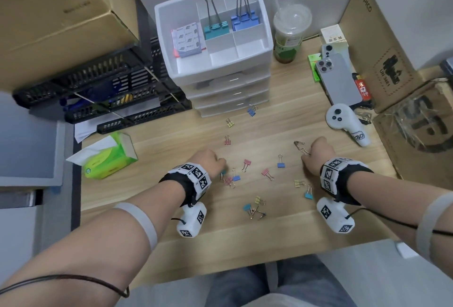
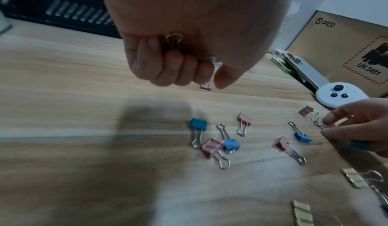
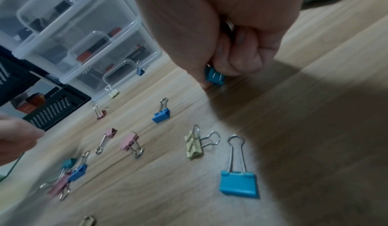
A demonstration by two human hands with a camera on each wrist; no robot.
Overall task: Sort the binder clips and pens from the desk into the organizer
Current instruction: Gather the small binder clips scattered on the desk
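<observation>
Several small coloured binder clips (image 1: 246, 163) lie scattered on the wooden desk (image 1: 171, 149) between my hands. My left hand (image 1: 221, 163) is curled in a fist over them. In the left wrist view the left hand (image 2: 189, 73) grips clips: a wire loop (image 2: 173, 37) pokes out and a pink clip (image 2: 206, 86) hangs below the fingers. My right hand (image 1: 306, 157) grips clips whose wire handles (image 1: 301, 147) stick out; in the right wrist view the right hand (image 3: 226, 68) holds a teal clip (image 3: 214, 76). The white organizer (image 1: 169, 44) stands at the back. No pens show on the desk.
The organizer's top tray holds large teal (image 1: 215, 28) and blue clips (image 1: 245, 21) and sticky notes (image 1: 187, 39). Black baskets (image 1: 103, 100) and a green tissue box (image 1: 110, 157) lie left. A cup (image 1: 289, 37), phone (image 1: 335, 81), white controller (image 1: 345, 122) and cardboard boxes (image 1: 392, 66) crowd the right.
</observation>
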